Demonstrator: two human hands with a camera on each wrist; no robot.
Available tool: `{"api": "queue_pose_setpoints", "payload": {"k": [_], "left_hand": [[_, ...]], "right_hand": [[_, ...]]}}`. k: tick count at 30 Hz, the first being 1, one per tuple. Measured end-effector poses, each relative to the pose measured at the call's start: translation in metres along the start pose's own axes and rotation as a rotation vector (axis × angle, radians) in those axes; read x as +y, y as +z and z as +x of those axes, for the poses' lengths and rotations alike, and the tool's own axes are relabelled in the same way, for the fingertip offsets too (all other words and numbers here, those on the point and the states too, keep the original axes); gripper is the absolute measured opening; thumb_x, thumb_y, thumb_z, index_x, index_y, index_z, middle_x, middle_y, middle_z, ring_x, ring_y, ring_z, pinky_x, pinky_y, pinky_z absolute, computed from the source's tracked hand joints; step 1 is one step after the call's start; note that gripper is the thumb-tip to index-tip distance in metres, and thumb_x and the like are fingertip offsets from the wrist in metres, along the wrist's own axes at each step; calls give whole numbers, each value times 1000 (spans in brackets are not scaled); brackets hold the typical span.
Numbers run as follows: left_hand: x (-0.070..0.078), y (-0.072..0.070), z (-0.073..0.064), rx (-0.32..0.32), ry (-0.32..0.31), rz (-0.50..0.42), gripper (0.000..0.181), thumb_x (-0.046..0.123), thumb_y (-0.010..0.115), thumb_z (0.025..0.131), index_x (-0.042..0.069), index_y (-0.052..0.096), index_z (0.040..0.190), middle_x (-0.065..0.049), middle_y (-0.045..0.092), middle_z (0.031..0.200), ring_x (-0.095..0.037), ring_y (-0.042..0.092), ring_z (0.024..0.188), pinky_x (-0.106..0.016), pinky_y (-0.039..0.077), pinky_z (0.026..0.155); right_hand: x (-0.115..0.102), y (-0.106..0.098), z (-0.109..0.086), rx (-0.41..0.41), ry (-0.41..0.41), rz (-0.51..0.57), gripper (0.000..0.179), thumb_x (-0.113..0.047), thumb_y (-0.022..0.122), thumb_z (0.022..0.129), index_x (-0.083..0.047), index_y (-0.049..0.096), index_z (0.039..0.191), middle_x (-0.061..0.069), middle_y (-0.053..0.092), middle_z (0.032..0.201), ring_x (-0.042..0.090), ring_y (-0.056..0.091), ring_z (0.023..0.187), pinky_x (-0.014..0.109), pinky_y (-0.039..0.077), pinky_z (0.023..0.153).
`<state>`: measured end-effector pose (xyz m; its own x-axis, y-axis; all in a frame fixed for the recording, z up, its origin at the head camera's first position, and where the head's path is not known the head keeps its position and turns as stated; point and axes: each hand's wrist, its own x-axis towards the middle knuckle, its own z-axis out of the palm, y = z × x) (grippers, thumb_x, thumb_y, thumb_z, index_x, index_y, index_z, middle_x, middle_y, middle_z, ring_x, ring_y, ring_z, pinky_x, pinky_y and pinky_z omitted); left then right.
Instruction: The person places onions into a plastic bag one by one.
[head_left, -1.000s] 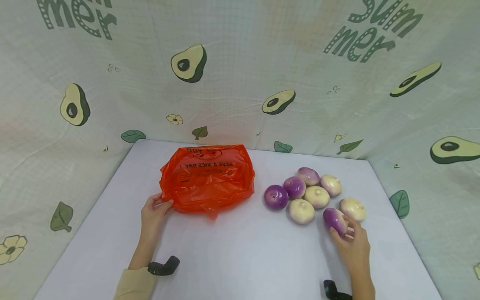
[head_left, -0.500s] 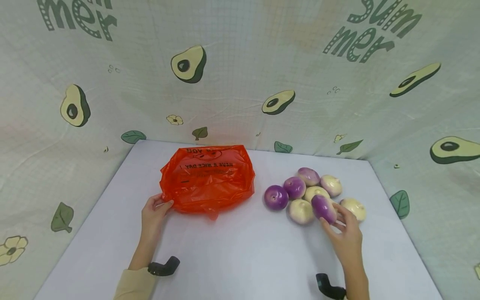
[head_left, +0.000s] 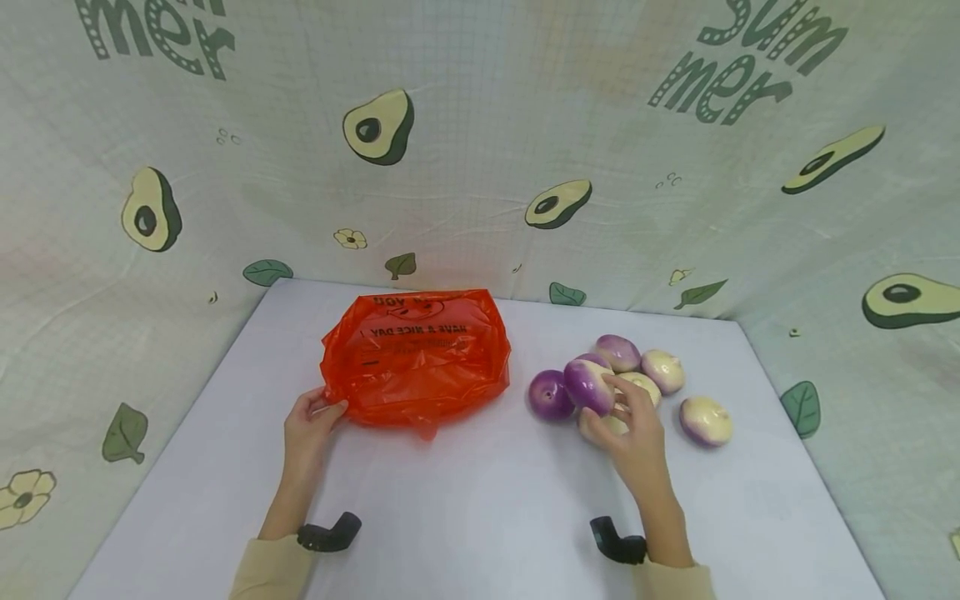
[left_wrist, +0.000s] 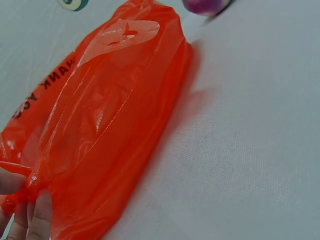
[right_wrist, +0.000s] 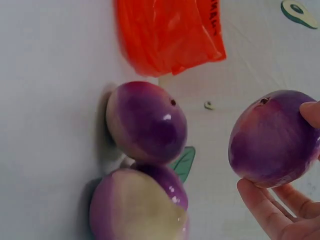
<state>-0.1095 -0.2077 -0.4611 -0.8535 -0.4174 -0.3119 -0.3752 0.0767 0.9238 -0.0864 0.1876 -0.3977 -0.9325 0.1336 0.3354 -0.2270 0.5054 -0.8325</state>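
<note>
My left hand [head_left: 309, 423] pinches the near left edge of a red plastic bag [head_left: 416, 358]; in the left wrist view, thumb and fingers [left_wrist: 42, 212] close on its crinkled film. A purple-and-white turnip [head_left: 587, 386] is gripped between the thumb and fingers of my right hand [head_left: 633, 437]. It is held up above the cluster, partly covering the turnips behind it. In the right wrist view the held turnip [right_wrist: 272, 140] is apart from a mostly purple turnip [right_wrist: 147, 122] on the table and a paler one [right_wrist: 137, 207].
Several turnips sit together right of the bag, including a purple one [head_left: 550, 396] and a pale one [head_left: 663, 372]. Another turnip [head_left: 706, 421] lies apart at the right. Behind the white table [head_left: 465, 517] hangs an avocado-print cloth [head_left: 465, 150].
My right hand has carried the held turnip leftward and up, from beside the lone right-hand turnip to over the cluster. The left hand and bag have stayed put.
</note>
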Motion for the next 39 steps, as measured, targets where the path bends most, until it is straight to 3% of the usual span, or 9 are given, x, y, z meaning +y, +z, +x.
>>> {"api": "queue_pose_setpoints", "payload": {"k": [5, 10, 14, 19, 23, 27, 39], "left_hand": [[-1, 1, 1, 8, 2, -7, 47, 24, 58, 91, 10, 42, 133, -9, 49, 124, -1, 54, 90, -15, 50, 83], [-1, 0, 1, 9, 8, -14, 47, 25, 58, 91, 10, 42, 133, -8, 49, 124, 2, 53, 88, -14, 50, 82], [-1, 0, 0, 4, 23, -39, 47, 23, 59, 91, 8, 42, 132, -8, 50, 121, 3, 54, 86, -15, 51, 82], [0, 0, -1, -5, 41, -62, 46, 20, 59, 91, 5, 43, 131, -8, 51, 116, 4, 56, 82, -18, 52, 83], [-1, -1, -1, -10, 32, -53, 48, 23, 60, 91, 6, 42, 132, -9, 50, 119, 4, 55, 84, -19, 51, 85], [-2, -1, 1, -14, 14, -43, 48, 24, 60, 91, 8, 42, 133, -8, 50, 120, 3, 55, 85, -20, 51, 87], [-2, -1, 0, -4, 28, -44, 48, 24, 61, 90, 7, 43, 132, -7, 51, 116, 4, 55, 83, -15, 51, 82]], "right_hand": [[3, 19, 9, -54, -83, -19, 51, -1, 73, 76, -2, 53, 122, 13, 53, 120, 3, 48, 100, 8, 46, 84], [9, 38, 17, -104, -161, -60, 51, -11, 74, 78, -9, 52, 124, 7, 53, 121, 13, 51, 107, 28, 53, 87], [4, 51, 21, -145, -206, -37, 49, -11, 73, 78, -11, 53, 123, 6, 53, 121, 17, 51, 110, 39, 51, 91], [-2, 67, 26, -171, -265, -46, 48, -12, 73, 78, -13, 54, 122, 5, 54, 122, 17, 51, 111, 40, 49, 94], [-9, 81, 29, -213, -284, -45, 48, -13, 73, 79, -15, 53, 123, 6, 52, 124, 19, 53, 102, 41, 54, 84], [-15, 93, 31, -286, -301, -38, 49, -14, 71, 81, -15, 51, 126, 9, 49, 126, 20, 53, 106, 37, 55, 83], [-36, 128, 34, -466, -299, -147, 48, -21, 67, 85, -18, 50, 130, 7, 44, 129, 24, 48, 120, 40, 46, 99]]}}
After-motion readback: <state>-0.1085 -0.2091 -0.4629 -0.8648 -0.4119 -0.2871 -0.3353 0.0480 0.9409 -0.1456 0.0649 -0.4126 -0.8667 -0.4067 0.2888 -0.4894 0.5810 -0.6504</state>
